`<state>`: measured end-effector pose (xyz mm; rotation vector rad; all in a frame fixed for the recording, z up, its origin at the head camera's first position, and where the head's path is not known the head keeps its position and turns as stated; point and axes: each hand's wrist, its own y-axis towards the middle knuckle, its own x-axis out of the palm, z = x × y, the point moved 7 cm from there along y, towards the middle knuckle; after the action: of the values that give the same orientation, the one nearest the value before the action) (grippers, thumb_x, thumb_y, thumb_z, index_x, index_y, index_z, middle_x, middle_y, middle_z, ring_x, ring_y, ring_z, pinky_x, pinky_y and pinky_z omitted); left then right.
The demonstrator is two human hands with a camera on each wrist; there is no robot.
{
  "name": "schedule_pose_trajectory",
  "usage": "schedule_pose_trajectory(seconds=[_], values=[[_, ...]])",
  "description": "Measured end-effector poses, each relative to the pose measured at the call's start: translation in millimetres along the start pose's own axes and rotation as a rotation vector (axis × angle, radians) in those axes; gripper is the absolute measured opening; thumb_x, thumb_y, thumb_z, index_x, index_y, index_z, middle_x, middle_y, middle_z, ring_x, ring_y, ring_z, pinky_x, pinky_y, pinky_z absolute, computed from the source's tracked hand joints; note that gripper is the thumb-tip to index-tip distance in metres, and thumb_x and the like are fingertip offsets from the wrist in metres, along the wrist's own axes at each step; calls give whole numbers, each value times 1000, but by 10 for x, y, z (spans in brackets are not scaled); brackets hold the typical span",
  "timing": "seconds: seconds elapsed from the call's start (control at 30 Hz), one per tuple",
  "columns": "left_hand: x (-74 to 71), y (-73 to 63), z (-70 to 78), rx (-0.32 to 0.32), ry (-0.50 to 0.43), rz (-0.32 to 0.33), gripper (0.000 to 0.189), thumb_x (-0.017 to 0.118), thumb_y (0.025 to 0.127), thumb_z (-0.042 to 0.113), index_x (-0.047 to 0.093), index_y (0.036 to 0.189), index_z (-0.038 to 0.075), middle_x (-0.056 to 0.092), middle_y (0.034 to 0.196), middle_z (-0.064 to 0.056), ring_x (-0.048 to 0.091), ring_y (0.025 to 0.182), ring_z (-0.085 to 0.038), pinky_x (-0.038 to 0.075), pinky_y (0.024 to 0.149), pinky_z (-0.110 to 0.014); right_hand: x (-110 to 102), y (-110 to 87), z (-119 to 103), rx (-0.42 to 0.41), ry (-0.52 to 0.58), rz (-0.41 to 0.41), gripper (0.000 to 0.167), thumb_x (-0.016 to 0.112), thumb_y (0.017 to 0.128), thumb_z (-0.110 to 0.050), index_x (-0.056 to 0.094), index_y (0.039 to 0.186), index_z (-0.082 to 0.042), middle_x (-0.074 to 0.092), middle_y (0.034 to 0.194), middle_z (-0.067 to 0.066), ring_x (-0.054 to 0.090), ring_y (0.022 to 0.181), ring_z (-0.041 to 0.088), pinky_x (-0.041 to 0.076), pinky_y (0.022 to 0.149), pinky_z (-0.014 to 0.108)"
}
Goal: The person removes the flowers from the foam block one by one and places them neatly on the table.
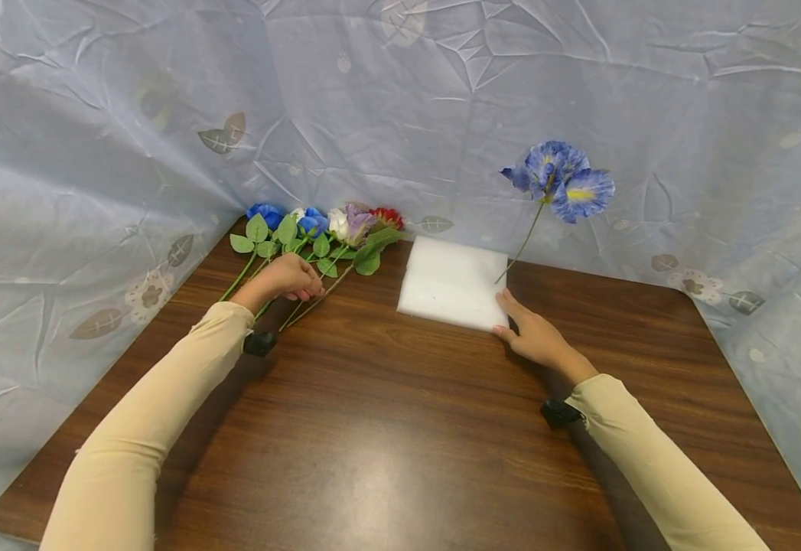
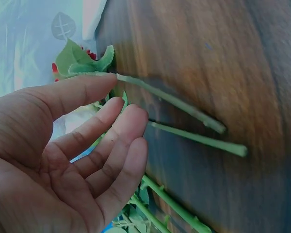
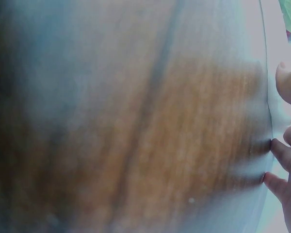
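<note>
My left hand (image 1: pixel 288 277) hovers over several artificial flowers lying at the table's back left. In the left wrist view its fingers are loosely bent, and the thumb tip is close to the stem (image 2: pixel 179 103) of a red flower (image 1: pixel 388 217); whether they touch I cannot tell. Beside it lie a lavender flower (image 1: pixel 359 223), a white flower (image 1: pixel 338 223) and blue roses (image 1: pixel 313 222). My right hand (image 1: pixel 538 337) rests its fingers against the right edge of a white foam block (image 1: pixel 451 283). A blue iris (image 1: pixel 557 180) stands tilted rightward, its stem in the foam near that edge.
The brown wooden table (image 1: pixel 386 413) extends in front of both arms. Behind it hangs a pale blue-grey curtain (image 1: pixel 400 115) with leaf prints, close to the flower heads and the foam. Dark wrist devices (image 1: pixel 259 343) sit under both cuffs.
</note>
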<state>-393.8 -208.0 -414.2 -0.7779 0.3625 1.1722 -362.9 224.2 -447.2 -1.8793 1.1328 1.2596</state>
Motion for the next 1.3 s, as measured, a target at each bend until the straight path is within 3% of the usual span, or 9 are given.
schedule_pose_trajectory(seconds=[0.2,0.4,0.5,0.67,0.77,1.0,1.3], values=[[-14,76,136,15,2,83,23,70,94,15,75,112,1,78,96,-10,69,74,-15,59,75,-35,-12,1,15,-2,1,1,73,53,107,-35,20,161,0,14,168,22,25,152,45,27,122,60],[14,183,330,39,16,165,25,73,93,21,75,113,7,78,93,-12,73,84,-26,60,78,-43,-24,13,20,-11,-13,2,73,52,107,-36,19,161,1,14,168,23,28,150,46,30,121,61],[70,225,472,88,-20,183,24,72,94,20,74,113,7,77,102,-15,74,90,-31,60,81,-45,-27,13,23,-11,-16,3,73,52,107,-35,19,161,1,14,168,23,28,150,46,30,120,61],[201,302,787,217,-89,205,23,71,93,17,74,111,3,75,105,-16,74,91,-32,59,72,-33,-26,15,31,-6,-17,0,74,53,107,-36,19,161,0,13,169,22,28,150,45,30,121,61],[308,345,991,276,-130,202,21,71,93,16,74,110,2,75,101,-17,73,89,-33,60,72,-34,-25,21,35,-6,-18,2,74,52,107,-37,19,161,0,13,169,22,28,151,45,30,121,61],[612,433,1426,407,-236,153,21,68,96,12,72,111,-2,74,97,-20,71,92,-42,58,88,-57,-13,20,45,-1,-10,5,74,54,106,-34,19,161,1,14,169,22,26,152,44,29,122,59],[1020,628,1814,474,-292,92,24,67,99,16,71,117,1,74,107,-21,69,104,-41,58,93,-51,5,8,30,-1,2,15,73,55,106,-33,21,161,1,15,169,21,26,152,42,28,122,58]])
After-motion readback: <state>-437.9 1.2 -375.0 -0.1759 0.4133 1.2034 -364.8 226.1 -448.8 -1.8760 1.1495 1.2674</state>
